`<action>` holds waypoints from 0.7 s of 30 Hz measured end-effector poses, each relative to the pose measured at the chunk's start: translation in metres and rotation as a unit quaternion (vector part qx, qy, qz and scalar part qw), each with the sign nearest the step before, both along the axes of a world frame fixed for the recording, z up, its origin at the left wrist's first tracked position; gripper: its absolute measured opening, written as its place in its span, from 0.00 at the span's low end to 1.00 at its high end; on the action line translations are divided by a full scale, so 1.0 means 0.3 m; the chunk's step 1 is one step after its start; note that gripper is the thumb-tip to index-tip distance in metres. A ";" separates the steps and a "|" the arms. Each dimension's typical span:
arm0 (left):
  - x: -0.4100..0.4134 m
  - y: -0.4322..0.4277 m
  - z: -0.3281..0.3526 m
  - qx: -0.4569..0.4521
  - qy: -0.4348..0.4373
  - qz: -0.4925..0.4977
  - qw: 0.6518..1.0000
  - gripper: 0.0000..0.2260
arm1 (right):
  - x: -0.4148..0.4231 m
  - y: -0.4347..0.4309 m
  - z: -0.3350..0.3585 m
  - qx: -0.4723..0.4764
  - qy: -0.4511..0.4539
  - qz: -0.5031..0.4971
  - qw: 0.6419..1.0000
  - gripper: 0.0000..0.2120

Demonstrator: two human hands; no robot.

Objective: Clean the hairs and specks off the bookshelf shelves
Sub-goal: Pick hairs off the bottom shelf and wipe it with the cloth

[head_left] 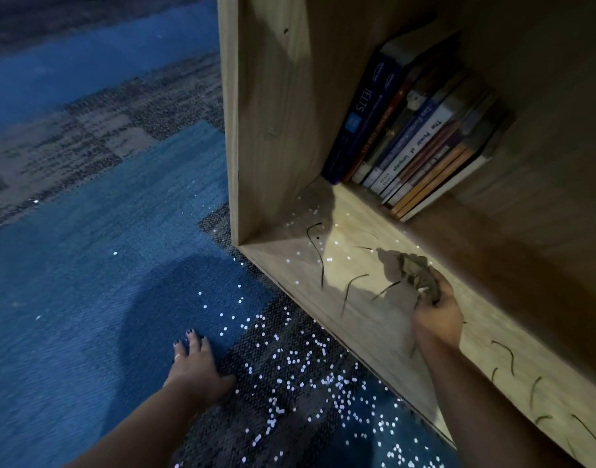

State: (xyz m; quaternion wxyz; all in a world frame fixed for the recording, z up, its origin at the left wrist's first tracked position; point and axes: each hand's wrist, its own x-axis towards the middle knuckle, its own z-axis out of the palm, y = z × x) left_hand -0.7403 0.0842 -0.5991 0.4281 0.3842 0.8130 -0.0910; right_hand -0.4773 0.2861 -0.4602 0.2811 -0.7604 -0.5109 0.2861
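The wooden bookshelf's bottom shelf carries dark curved hairs and small white specks, mostly near its left end, with more hairs at the right. My right hand rests on the shelf and is shut on a crumpled grey-brown cloth, which lies on the board just right of several hairs. My left hand lies flat on the carpet, fingers spread, holding nothing.
A row of leaning books stands at the back of the shelf against the left side panel. Many white specks are scattered over the blue and grey carpet in front of the shelf.
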 end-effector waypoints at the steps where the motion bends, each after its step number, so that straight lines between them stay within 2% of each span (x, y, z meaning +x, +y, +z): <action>1: -0.007 0.001 0.000 -0.003 -0.002 -0.004 1.000 0.48 | 0.003 0.024 0.001 -0.001 -0.005 0.009 1.000 0.22; 4: -0.025 -0.003 0.006 -0.019 -0.015 -0.018 1.000 0.49 | 0.005 0.097 0.006 -0.019 -0.043 0.005 0.999 0.21; 7: -0.029 0.001 0.024 -0.037 -0.020 -0.028 0.999 0.51 | -0.020 0.139 -0.002 -0.045 -0.040 0.014 0.998 0.21; 9: -0.018 0.017 0.039 -0.043 -0.025 -0.029 0.998 0.51 | -0.043 0.146 -0.008 -0.053 -0.048 0.056 0.996 0.24; 13: -0.017 0.027 0.043 -0.055 -0.030 -0.027 0.998 0.51 | -0.157 0.087 -0.054 -0.081 -0.050 0.139 0.986 0.17; 14: -0.017 0.029 0.037 -0.055 -0.032 -0.025 0.998 0.51 | -0.182 0.057 -0.071 -0.077 -0.051 0.177 0.980 0.18; 17: -0.014 0.028 0.025 -0.058 -0.034 -0.021 0.998 0.51 | -0.246 -0.062 -0.126 -0.045 -0.070 0.332 0.940 0.29; 21: -0.003 0.035 0.012 -0.047 -0.040 -0.002 0.998 0.52 | -0.278 -0.127 -0.079 -0.081 -0.009 0.361 0.929 0.32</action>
